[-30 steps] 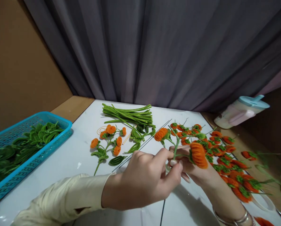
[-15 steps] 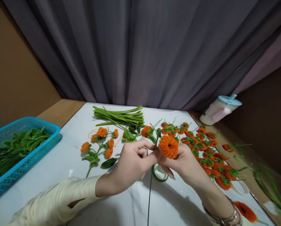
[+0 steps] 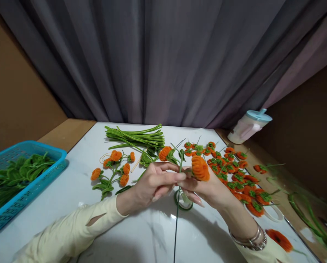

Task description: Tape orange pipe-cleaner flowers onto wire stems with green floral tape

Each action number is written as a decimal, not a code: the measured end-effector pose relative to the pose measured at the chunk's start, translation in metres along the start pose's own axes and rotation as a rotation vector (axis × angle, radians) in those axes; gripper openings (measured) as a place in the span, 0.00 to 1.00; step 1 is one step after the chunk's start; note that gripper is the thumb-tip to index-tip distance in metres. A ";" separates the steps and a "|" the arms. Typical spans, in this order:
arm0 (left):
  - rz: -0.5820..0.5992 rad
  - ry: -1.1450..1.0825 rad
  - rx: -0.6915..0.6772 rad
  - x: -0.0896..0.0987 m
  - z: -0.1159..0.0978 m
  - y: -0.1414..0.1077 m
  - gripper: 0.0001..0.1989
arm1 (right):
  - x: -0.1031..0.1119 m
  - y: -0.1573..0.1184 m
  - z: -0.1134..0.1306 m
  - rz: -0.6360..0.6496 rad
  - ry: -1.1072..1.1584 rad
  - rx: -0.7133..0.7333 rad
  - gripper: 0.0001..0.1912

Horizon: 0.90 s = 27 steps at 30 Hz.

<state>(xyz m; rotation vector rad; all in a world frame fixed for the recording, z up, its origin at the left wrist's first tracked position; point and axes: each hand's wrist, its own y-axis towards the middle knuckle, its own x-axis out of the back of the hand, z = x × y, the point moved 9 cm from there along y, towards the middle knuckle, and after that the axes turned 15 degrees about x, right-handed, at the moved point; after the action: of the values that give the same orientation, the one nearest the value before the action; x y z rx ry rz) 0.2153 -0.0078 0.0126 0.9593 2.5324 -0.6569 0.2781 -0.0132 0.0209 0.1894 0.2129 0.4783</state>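
In the middle of the view my left hand (image 3: 158, 180) is closed, its thumb and fingertips pinching a green flower stem (image 3: 180, 159). My right hand (image 3: 207, 188) is closed on the same stem from the other side, just below an orange fuzzy flower (image 3: 200, 168). A second orange flower (image 3: 165, 153) with green leaves shows above my left hand, seemingly on the same stem. A long thin dark wire (image 3: 176, 226) hangs down from between my hands. Behind the wire, a roll of green tape (image 3: 184, 206) is partly hidden by my right fingers.
Green fuzzy stems (image 3: 136, 137) lie bundled at the back. A finished orange flower spray (image 3: 112, 171) rests left of my hands, many orange flower heads (image 3: 243, 182) at right. A blue basket (image 3: 57, 164) holds green leaves. A lidded cup (image 3: 247, 128) stands back right.
The orange flower in my hands has turned from facing me to facing more sideways. My left fingers have straightened somewhat along the stem. The view has shifted slightly.
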 end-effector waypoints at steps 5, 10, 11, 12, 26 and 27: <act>-0.054 0.077 -0.050 0.005 -0.007 0.001 0.15 | -0.005 0.002 -0.001 0.046 0.033 -0.004 0.14; -0.083 0.161 -0.032 0.009 -0.011 -0.002 0.17 | -0.007 0.004 -0.001 0.056 0.080 0.025 0.16; -0.081 0.154 -0.023 0.009 -0.010 -0.002 0.16 | -0.006 0.004 -0.002 0.047 0.090 0.029 0.16; -0.077 0.134 -0.016 0.009 -0.010 -0.002 0.15 | -0.006 0.004 -0.003 0.041 0.103 0.034 0.17; 0.055 0.342 -0.044 -0.002 -0.015 -0.004 0.15 | -0.016 0.002 -0.022 0.020 0.251 -0.027 0.24; 0.051 0.367 -0.047 -0.003 -0.018 -0.005 0.16 | -0.016 0.002 -0.021 0.018 0.252 -0.030 0.23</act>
<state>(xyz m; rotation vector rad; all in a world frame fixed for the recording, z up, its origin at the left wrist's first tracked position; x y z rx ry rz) 0.2112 -0.0035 0.0302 1.2185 2.8097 -0.4361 0.2580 -0.0166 0.0039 0.1015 0.4504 0.5228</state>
